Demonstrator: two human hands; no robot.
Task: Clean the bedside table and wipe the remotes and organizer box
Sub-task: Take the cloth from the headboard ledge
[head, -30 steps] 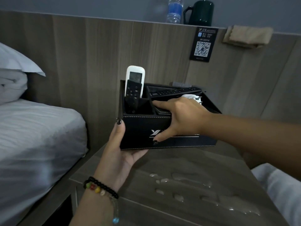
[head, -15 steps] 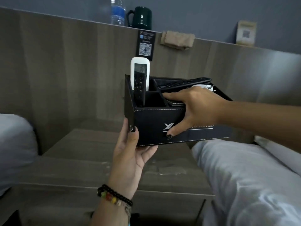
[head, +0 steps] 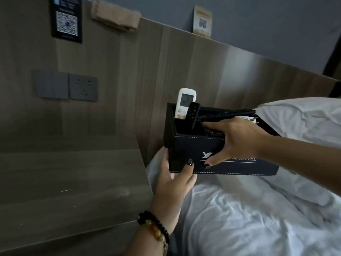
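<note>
- So far, both hands hold the organizer box over the bed, off the bedside table.
- Left hand cups its corner, thumb on the front; right hand pinches the front wall.
- Remotes are inside it; wiping looks undone.

"HOTEL" on organizer box

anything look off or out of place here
The organizer box is off the bedside table, held by the left hand and right hand above the white bedding. The black remote inside leans askew against the white remote. No visible damage.
</note>
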